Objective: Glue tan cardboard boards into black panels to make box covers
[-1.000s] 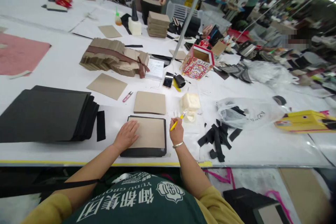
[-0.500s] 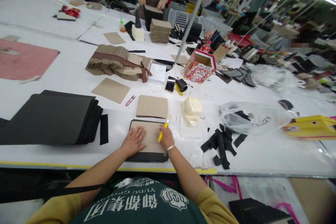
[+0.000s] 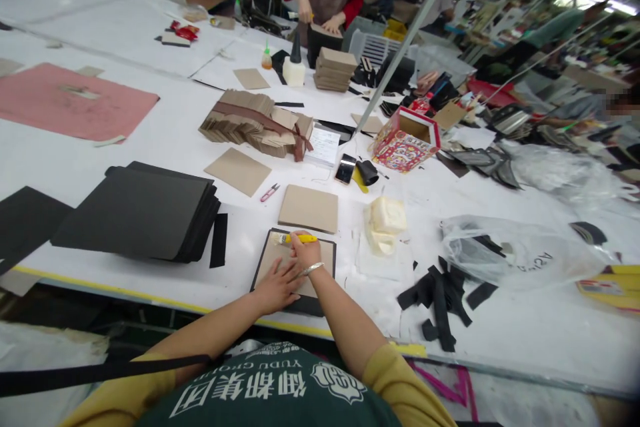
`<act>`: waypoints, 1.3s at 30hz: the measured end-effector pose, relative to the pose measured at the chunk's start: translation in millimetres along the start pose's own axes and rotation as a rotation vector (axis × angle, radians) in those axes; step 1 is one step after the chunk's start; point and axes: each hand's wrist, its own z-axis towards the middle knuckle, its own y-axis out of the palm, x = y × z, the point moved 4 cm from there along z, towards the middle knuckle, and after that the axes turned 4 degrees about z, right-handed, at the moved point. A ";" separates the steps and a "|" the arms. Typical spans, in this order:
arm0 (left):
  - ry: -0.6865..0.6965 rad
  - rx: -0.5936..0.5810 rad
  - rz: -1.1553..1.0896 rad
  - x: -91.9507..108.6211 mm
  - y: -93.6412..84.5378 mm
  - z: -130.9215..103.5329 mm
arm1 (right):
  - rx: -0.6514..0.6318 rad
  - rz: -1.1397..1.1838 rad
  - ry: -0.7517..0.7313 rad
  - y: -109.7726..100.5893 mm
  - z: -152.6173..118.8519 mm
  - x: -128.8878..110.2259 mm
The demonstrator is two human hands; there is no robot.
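My right hand (image 3: 306,252) grips a yellow-handled brush (image 3: 300,238), its bristles at the upper left of a beige board (image 3: 270,255). That board lies on a black sheet (image 3: 305,305) at the table's front edge. Flat on the board, fingers spread, rests my left hand (image 3: 277,287), close to my right wrist. Just behind is a small stack of beige boards (image 3: 309,208). A cream-coloured glue tub (image 3: 389,217) stands to the right on a stained sheet. To the left sits a stack of black sheets (image 3: 150,207), with a black strip (image 3: 219,240) beside it.
Black scraps (image 3: 440,300) and a plastic bag (image 3: 500,247) lie right. Farther back are a phone (image 3: 345,169), a red box (image 3: 407,140), pink snips (image 3: 270,193) and tied beige pieces (image 3: 250,120). A slanted metal pole (image 3: 405,43) rises behind; a person in red works across the table.
My right hand has moved left across the board, and the brush now points left instead of upward. My left hand is lower on the board. The view has shifted left.
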 end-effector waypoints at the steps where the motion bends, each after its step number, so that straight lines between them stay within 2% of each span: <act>1: 0.005 -0.006 -0.003 -0.1 0.8 -0.1 | 0.014 -0.032 -0.006 -6.8 1.4 3.4; 3: 0.012 -0.017 -0.003 0.3 2.5 -0.2 | 0.040 -0.102 -0.023 -29.9 1.2 6.7; 9: 0.022 -0.013 0.017 1.6 5.5 0.2 | 0.186 -0.203 -0.017 -120.1 -14.9 6.5; 11: 0.026 -0.017 0.025 1.7 6.3 0.3 | 0.214 -0.201 -0.018 -139.3 -21.3 7.2; 14: 0.029 -0.022 0.039 1.2 8.3 0.3 | 0.232 -0.210 -0.044 -155.3 -31.4 5.7; 17: 0.030 -0.017 0.054 0.9 9.3 1.0 | 0.206 -0.123 -0.097 -153.8 -41.0 -1.6; 19: 0.028 -0.017 0.063 1.5 8.2 1.7 | 0.150 -0.010 -0.141 -138.3 -44.3 -8.7; 22: 0.028 -0.029 0.074 3.5 4.6 2.9 | 0.035 0.059 -0.200 -92.4 -42.0 -18.4; 25: 0.025 -0.034 0.081 4.4 1.1 3.9 | -0.076 -0.016 -0.287 -38.3 -33.3 -23.3; 27: 0.013 -0.032 0.085 3.7 0.1 4.4 | -0.115 -0.097 -0.322 -14.2 -25.0 -21.7; 28: 0.011 -0.033 0.087 3.2 0.1 4.6 | -0.115 -0.134 -0.314 -8.6 -20.3 -19.4; 30: 0.013 -0.036 0.091 2.6 1.1 4.7 | -0.092 -0.208 -0.275 -10.0 -12.5 -14.5; 32: 0.022 -0.036 0.095 3.1 2.9 3.9 | -0.067 -0.284 -0.241 -24.4 -10.5 -12.0; 35: 0.035 -0.015 0.105 4.6 7.1 0.5 | -0.040 -0.351 -0.243 -59.5 -23.9 -12.9; 39: 0.038 0.033 0.132 0.6 18.1 -0.8 | -0.068 -0.197 -0.241 -118.5 -64.5 1.8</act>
